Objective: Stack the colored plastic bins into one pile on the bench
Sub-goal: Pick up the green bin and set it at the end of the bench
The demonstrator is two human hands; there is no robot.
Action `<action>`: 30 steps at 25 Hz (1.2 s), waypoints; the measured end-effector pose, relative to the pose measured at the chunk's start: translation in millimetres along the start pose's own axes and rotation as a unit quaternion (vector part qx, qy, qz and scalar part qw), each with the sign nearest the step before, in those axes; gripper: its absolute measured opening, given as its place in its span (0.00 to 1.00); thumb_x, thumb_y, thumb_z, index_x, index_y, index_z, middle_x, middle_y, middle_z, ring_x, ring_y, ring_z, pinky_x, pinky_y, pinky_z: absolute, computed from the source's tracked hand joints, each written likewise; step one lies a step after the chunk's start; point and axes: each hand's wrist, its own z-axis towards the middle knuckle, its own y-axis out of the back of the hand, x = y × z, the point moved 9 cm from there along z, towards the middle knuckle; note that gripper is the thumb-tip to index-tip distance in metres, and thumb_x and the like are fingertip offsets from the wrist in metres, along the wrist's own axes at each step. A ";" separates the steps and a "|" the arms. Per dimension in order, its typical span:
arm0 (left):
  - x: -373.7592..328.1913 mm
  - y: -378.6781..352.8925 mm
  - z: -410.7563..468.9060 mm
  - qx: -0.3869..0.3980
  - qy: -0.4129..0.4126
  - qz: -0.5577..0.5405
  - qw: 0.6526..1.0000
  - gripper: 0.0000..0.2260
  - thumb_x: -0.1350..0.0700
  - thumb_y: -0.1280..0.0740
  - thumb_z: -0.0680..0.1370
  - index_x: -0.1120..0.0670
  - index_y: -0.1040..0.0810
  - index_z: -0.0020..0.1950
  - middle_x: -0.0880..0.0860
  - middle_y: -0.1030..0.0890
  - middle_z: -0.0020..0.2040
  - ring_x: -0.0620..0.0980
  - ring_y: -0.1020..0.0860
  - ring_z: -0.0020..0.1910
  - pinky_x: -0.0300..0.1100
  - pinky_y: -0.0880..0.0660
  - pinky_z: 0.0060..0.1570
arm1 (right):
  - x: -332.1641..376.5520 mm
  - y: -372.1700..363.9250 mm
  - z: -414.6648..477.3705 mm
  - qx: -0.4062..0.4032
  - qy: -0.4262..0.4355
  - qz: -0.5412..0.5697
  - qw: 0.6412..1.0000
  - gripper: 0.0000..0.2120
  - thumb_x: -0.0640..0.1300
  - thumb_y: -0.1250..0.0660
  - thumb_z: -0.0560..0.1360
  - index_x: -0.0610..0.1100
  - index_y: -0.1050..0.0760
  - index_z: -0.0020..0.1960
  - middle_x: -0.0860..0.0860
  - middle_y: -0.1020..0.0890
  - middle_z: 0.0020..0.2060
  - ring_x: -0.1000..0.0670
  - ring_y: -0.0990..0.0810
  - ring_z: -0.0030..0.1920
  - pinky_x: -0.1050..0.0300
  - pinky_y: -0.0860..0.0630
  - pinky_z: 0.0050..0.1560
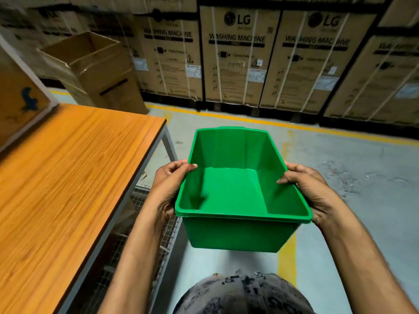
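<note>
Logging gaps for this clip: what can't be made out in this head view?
- Other colored bins or a pile: none in view; the bench is cut off by the left and bottom edges.
- Fingers of the left hand and right hand: hidden behind the green bin walls.
- Fine print on the washing machine boxes: blurred.
- Under the bench: dark, behind wire mesh.

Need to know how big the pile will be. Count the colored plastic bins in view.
1. A green bin, held over the floor beside the bench by the left hand and right hand on its side rims. No bins show on the bench; others may be out of view.
</note>
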 end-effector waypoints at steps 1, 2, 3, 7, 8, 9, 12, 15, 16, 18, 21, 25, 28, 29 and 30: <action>-8.7 -3.8 9.4 0.003 0.001 -0.004 1.000 0.03 0.64 0.29 0.77 0.57 0.18 0.45 0.57 0.13 0.38 0.49 0.16 0.32 0.41 0.17 0.35 | 6.1 -4.4 9.7 0.004 -0.005 0.003 1.000 0.20 0.23 0.42 0.71 0.37 0.20 0.56 0.40 0.14 0.42 0.45 0.15 0.33 0.52 0.16 0.36; -15.9 -6.7 18.5 0.006 0.002 -0.012 1.000 0.03 0.63 0.28 0.77 0.57 0.18 0.46 0.57 0.13 0.38 0.50 0.15 0.33 0.41 0.17 0.34 | 11.8 -9.2 20.1 0.011 -0.009 0.004 1.000 0.20 0.24 0.42 0.71 0.37 0.19 0.55 0.40 0.14 0.42 0.44 0.15 0.33 0.51 0.16 0.36; -23.2 -8.8 27.9 0.008 0.002 -0.020 1.000 0.02 0.63 0.28 0.77 0.57 0.18 0.47 0.57 0.13 0.39 0.50 0.15 0.34 0.42 0.17 0.34 | 18.0 -14.4 31.1 0.017 -0.012 0.006 1.000 0.20 0.24 0.42 0.71 0.37 0.19 0.54 0.40 0.14 0.42 0.44 0.15 0.33 0.50 0.16 0.37; -43.9 -20.2 59.7 0.001 0.007 -0.038 0.999 0.06 0.62 0.28 0.77 0.58 0.18 0.53 0.59 0.13 0.45 0.52 0.14 0.39 0.43 0.16 0.37 | 45.1 -26.5 79.9 0.034 -0.014 -0.006 0.999 0.19 0.24 0.41 0.71 0.39 0.18 0.50 0.40 0.13 0.43 0.43 0.14 0.36 0.49 0.15 0.39; -48.9 -24.2 68.4 0.000 0.007 -0.044 0.999 0.07 0.62 0.28 0.77 0.58 0.18 0.54 0.59 0.12 0.45 0.52 0.14 0.39 0.43 0.16 0.37 | 52.9 -29.4 94.4 0.041 -0.015 -0.007 0.999 0.19 0.24 0.41 0.71 0.39 0.18 0.51 0.40 0.13 0.44 0.43 0.14 0.37 0.48 0.15 0.40; -54.5 -27.8 77.4 -0.007 0.004 -0.050 0.999 0.07 0.61 0.28 0.77 0.58 0.18 0.55 0.58 0.12 0.44 0.51 0.14 0.38 0.43 0.16 0.36 | 60.7 -32.9 109.0 0.048 -0.017 -0.008 0.999 0.19 0.24 0.41 0.72 0.39 0.18 0.53 0.40 0.13 0.44 0.43 0.14 0.37 0.48 0.15 0.40; -70.5 -39.5 109.1 -0.049 -0.014 -0.071 0.996 0.09 0.62 0.29 0.77 0.59 0.19 0.58 0.56 0.12 0.40 0.49 0.14 0.35 0.39 0.18 0.33 | 84.0 -45.5 164.6 0.083 -0.024 -0.027 0.996 0.18 0.25 0.39 0.73 0.38 0.19 0.57 0.39 0.13 0.49 0.43 0.14 0.41 0.48 0.14 0.42; -87.0 -50.7 135.0 -0.112 -0.030 -0.092 0.989 0.11 0.61 0.29 0.78 0.59 0.20 0.60 0.54 0.13 0.37 0.47 0.15 0.32 0.37 0.20 0.31 | 111.6 -62.7 224.4 0.127 -0.037 -0.052 0.990 0.18 0.27 0.37 0.73 0.38 0.20 0.60 0.38 0.14 0.53 0.42 0.14 0.44 0.47 0.14 0.44; -92.5 -54.2 141.1 -0.134 -0.035 -0.100 0.985 0.11 0.61 0.29 0.78 0.60 0.20 0.61 0.53 0.13 0.37 0.46 0.16 0.31 0.36 0.21 0.30 | 120.1 -69.9 241.7 0.149 -0.041 -0.062 0.986 0.18 0.28 0.36 0.73 0.37 0.20 0.61 0.38 0.14 0.55 0.41 0.14 0.46 0.46 0.14 0.46; -102.8 -61.0 151.2 -0.176 -0.044 -0.120 0.976 0.11 0.62 0.30 0.79 0.60 0.20 0.61 0.51 0.14 0.35 0.44 0.17 0.29 0.34 0.22 0.28 | 135.0 -87.6 271.8 0.192 -0.055 -0.086 0.976 0.20 0.29 0.35 0.73 0.36 0.22 0.65 0.36 0.16 0.58 0.39 0.15 0.51 0.44 0.15 0.51; -119.1 -65.6 160.2 -0.226 -0.069 -0.146 0.961 0.10 0.63 0.32 0.79 0.60 0.21 0.60 0.48 0.16 0.29 0.40 0.18 0.26 0.31 0.25 0.25 | 156.0 -121.6 309.1 0.252 -0.067 -0.109 0.959 0.21 0.30 0.33 0.73 0.35 0.22 0.65 0.35 0.17 0.59 0.40 0.15 0.51 0.47 0.15 0.51; -135.5 -44.4 155.1 -0.286 -0.095 -0.179 0.937 0.12 0.62 0.32 0.80 0.61 0.21 0.63 0.47 0.15 0.31 0.40 0.17 0.28 0.31 0.24 0.26 | 169.1 -179.3 329.3 0.325 -0.093 -0.119 0.933 0.21 0.33 0.29 0.67 0.38 0.20 0.61 0.39 0.14 0.55 0.43 0.13 0.49 0.46 0.15 0.51; -142.9 -18.7 151.8 -0.317 -0.100 -0.207 0.920 0.11 0.62 0.32 0.80 0.59 0.21 0.62 0.50 0.15 0.32 0.43 0.17 0.27 0.33 0.23 0.25 | 166.3 -224.1 332.9 0.357 -0.104 -0.122 0.920 0.13 0.31 0.31 0.72 0.38 0.17 0.55 0.41 0.13 0.50 0.46 0.12 0.44 0.47 0.14 0.47; -144.7 -8.8 151.3 -0.325 -0.103 -0.213 0.916 0.11 0.62 0.32 0.80 0.59 0.21 0.62 0.50 0.14 0.32 0.44 0.17 0.27 0.33 0.23 0.25 | 163.5 -237.7 333.0 0.361 -0.105 -0.129 0.917 0.11 0.30 0.33 0.74 0.38 0.17 0.54 0.42 0.12 0.49 0.46 0.12 0.43 0.47 0.14 0.47; -146.8 3.8 150.3 -0.332 -0.107 -0.218 0.912 0.13 0.61 0.32 0.80 0.60 0.21 0.64 0.51 0.14 0.33 0.44 0.17 0.28 0.34 0.23 0.26 | 159.0 -254.0 331.8 0.373 -0.109 -0.139 0.911 0.11 0.31 0.33 0.75 0.37 0.17 0.55 0.41 0.12 0.49 0.46 0.12 0.44 0.48 0.15 0.48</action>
